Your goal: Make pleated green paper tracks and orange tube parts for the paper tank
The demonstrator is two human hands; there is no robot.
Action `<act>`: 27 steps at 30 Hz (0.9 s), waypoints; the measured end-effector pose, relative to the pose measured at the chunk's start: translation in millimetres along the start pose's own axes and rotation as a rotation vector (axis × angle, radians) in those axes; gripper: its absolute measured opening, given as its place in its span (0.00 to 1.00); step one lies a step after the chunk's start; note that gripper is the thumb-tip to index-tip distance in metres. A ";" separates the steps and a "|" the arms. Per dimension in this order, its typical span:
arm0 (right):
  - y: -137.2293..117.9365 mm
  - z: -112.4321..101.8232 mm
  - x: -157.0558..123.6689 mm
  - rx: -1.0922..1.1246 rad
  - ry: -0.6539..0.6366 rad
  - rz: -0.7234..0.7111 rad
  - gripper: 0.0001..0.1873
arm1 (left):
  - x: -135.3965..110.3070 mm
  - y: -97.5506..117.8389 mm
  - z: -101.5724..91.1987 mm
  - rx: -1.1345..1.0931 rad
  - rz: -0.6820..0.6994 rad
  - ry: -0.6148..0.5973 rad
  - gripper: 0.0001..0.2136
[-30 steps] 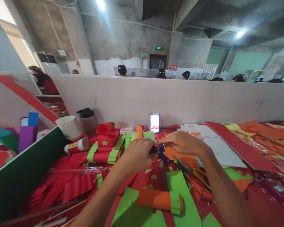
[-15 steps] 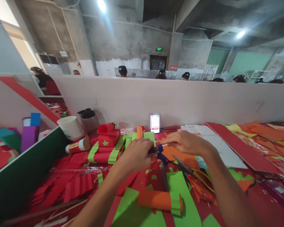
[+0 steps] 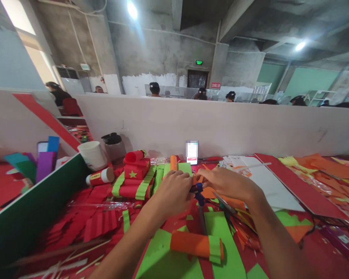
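Note:
My left hand [image 3: 176,192] is closed around a dark blue glue gun [image 3: 199,193], its body partly hidden by my fingers. At the gun's rear, my right hand [image 3: 227,184] pinches with bent fingertips. A long translucent glue stick [image 3: 254,166] sticks out behind that hand, in line with the fingertips; its near end is hidden. Below the hands, an orange paper roll [image 3: 192,244] with a green band lies on green paper [image 3: 225,232]. Open scissors [image 3: 225,203] rest under my right wrist. Another orange roll [image 3: 173,162] stands beyond my left hand.
Red paper rolls with green fringed strips [image 3: 133,182] sit left, beside a glue bottle [image 3: 100,176], white cup [image 3: 92,155] and lidded jug [image 3: 113,145]. A lit phone [image 3: 192,153] leans on the white partition [image 3: 235,128]. White sheets [image 3: 275,190] and orange scraps [image 3: 317,166] lie right.
My right fingers have moved in closer to the glue gun, and more of the glue stick shows behind my hand. The whole view has shifted slightly.

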State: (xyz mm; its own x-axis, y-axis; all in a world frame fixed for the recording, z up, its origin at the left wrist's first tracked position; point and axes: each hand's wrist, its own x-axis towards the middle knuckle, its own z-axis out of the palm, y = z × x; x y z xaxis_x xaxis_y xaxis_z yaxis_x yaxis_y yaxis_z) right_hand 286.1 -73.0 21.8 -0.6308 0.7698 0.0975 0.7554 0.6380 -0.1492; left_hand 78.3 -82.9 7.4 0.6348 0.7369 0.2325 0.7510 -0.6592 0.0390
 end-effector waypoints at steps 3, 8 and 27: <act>-2.1 0.0 0.6 0.054 0.004 0.022 0.10 | 1.0 -0.4 1.0 -0.009 -0.005 0.008 0.04; 0.6 0.0 6.3 0.142 0.070 -0.022 0.10 | 3.3 -6.7 4.4 -0.027 -0.019 -0.002 0.05; 1.5 -9.0 -14.5 0.251 -0.148 -0.050 0.14 | -2.6 -25.4 -2.3 -0.012 -0.083 0.099 0.07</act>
State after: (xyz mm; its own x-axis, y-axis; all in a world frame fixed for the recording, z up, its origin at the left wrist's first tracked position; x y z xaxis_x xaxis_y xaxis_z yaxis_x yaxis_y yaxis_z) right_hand 297.9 -83.0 29.1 -0.6991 0.7144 -0.0309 0.6670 0.6359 -0.3883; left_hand 57.2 -68.5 8.0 0.5490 0.7711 0.3225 0.7977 -0.5986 0.0732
